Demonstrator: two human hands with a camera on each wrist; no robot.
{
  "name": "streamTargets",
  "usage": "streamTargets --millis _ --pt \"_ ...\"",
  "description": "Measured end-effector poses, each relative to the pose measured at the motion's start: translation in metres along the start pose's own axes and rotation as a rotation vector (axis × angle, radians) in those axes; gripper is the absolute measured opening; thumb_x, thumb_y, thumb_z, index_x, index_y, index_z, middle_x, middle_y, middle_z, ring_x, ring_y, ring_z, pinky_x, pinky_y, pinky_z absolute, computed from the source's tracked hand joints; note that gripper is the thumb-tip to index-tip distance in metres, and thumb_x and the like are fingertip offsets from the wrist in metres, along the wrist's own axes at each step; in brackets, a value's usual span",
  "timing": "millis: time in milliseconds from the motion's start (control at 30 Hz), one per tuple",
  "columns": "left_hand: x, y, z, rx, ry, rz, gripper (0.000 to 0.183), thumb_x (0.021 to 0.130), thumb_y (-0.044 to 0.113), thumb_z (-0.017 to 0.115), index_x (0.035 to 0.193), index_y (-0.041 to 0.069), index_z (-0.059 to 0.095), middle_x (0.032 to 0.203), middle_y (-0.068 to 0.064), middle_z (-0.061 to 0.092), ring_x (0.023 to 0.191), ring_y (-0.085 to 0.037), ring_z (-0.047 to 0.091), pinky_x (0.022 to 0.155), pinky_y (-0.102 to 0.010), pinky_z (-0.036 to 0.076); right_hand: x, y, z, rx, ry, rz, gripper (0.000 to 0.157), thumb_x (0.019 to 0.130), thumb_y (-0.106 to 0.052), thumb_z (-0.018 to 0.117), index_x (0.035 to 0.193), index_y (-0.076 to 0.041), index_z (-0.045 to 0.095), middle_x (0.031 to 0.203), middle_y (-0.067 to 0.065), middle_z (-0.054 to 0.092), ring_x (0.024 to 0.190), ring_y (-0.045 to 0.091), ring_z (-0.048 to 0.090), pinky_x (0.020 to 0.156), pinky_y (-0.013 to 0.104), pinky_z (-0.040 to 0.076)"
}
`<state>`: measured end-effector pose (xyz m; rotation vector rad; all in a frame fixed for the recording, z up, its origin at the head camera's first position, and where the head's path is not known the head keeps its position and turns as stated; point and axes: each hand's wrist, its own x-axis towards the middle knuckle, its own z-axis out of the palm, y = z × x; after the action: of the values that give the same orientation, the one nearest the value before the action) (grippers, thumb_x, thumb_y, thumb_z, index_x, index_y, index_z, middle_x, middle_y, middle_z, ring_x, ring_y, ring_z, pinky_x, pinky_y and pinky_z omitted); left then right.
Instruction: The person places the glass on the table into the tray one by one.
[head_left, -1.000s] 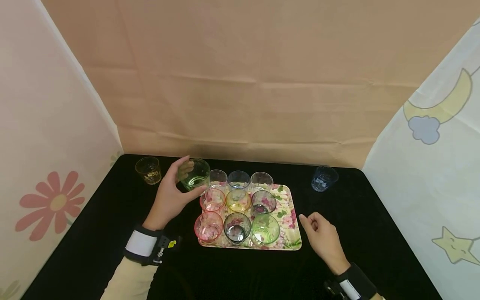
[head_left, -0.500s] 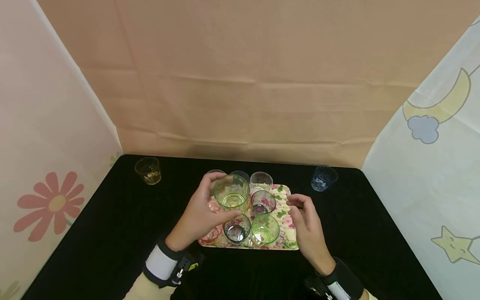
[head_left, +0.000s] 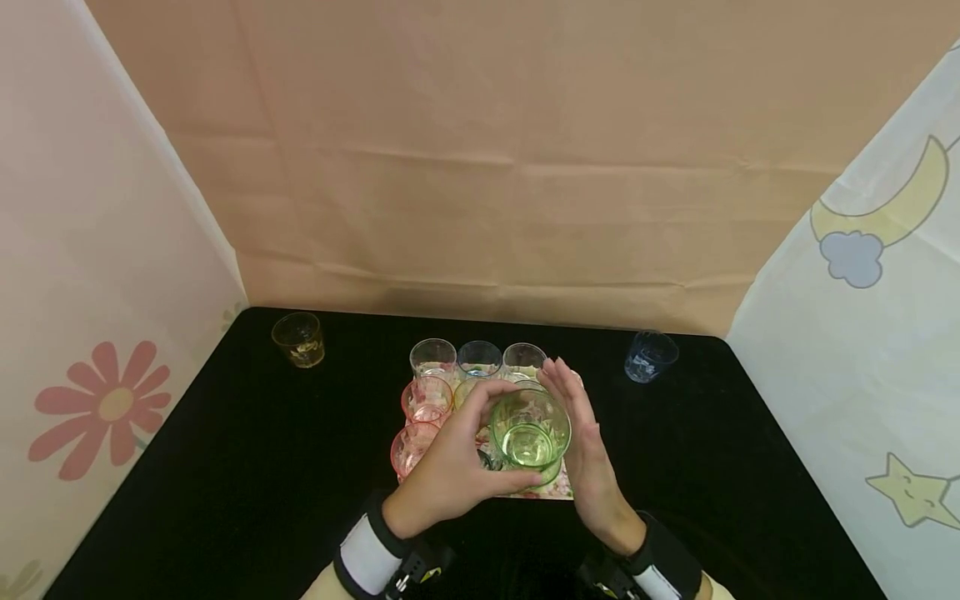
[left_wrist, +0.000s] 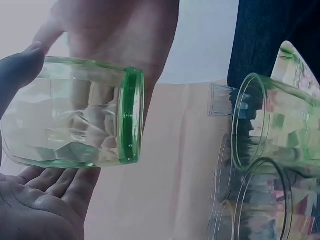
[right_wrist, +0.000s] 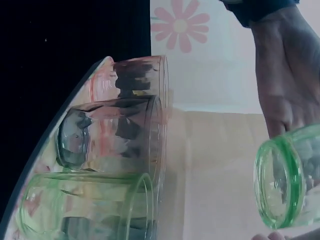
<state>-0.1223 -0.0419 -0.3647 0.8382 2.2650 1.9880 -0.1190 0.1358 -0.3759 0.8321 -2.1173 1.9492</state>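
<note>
A green-tinted glass point(head_left: 528, 429) stands upright in my left hand point(head_left: 450, 471), raised above the flowered tray point(head_left: 558, 490). The thumb lies along its near side and the fingers reach round the far side. Beside its right side my right hand point(head_left: 588, 458) has straight fingers; whether they touch the glass I cannot tell. Rows of glasses sit on the tray: pink ones point(head_left: 411, 450) at the left, clear and bluish ones point(head_left: 480, 358) at the back. The right wrist view shows a grey glass point(right_wrist: 110, 135) and a light green glass point(right_wrist: 85, 205) there, partly hidden from the head.
An amber glass point(head_left: 298, 340) stands at the back left of the black table point(head_left: 315, 417). A blue glass point(head_left: 651, 357) stands at the back right. A brown paper wall point(head_left: 480, 167) rises behind, with printed sheets at both sides.
My left hand has carried the green glass rightward from the tray's back left to above its right part. My right hand has moved left and up, its fingers straightening beside the glass.
</note>
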Motion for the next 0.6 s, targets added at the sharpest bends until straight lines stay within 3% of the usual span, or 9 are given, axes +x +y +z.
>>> streamTargets --millis 233,400,500,600 --pt "0.002 -0.002 0.002 0.004 -0.006 0.018 0.084 0.065 0.019 0.085 0.137 0.014 0.043 0.133 0.000 0.051 0.121 -0.017 0.049 0.097 -0.041 0.045 -0.008 0.001 -0.001 0.000 -0.117 0.014 0.060 0.103 -0.038 0.000 0.154 -0.006 0.000 0.155 0.027 0.012 0.144 0.027 0.012 0.102 0.071 0.009" --pt "0.002 -0.007 -0.003 0.115 -0.010 0.065 0.081 0.067 0.033 0.083 0.138 0.020 0.048 0.132 0.005 0.048 0.122 -0.014 0.043 0.097 -0.039 0.045 -0.013 0.003 -0.005 -0.005 -0.176 0.059 0.061 0.103 -0.040 0.001 0.154 -0.007 -0.002 0.157 0.024 0.005 0.141 0.039 0.009 0.098 0.075 0.012" --pt "0.002 -0.009 -0.006 0.154 -0.017 0.080 0.080 0.067 0.034 0.082 0.139 0.023 0.049 0.128 0.005 0.046 0.119 -0.014 0.042 0.093 -0.038 0.047 -0.016 0.007 -0.008 -0.004 -0.205 0.078 0.060 0.103 -0.041 0.003 0.155 -0.010 -0.002 0.156 0.024 -0.001 0.137 0.049 0.006 0.095 0.077 0.014" --pt "0.002 -0.011 -0.010 0.155 -0.021 0.073 0.082 0.067 0.031 0.083 0.141 0.021 0.048 0.124 0.003 0.047 0.113 -0.014 0.045 0.089 -0.037 0.049 -0.017 0.010 -0.010 -0.015 -0.229 0.063 0.060 0.103 -0.040 0.006 0.155 -0.011 -0.001 0.155 0.025 0.002 0.135 0.052 0.009 0.095 0.077 0.016"
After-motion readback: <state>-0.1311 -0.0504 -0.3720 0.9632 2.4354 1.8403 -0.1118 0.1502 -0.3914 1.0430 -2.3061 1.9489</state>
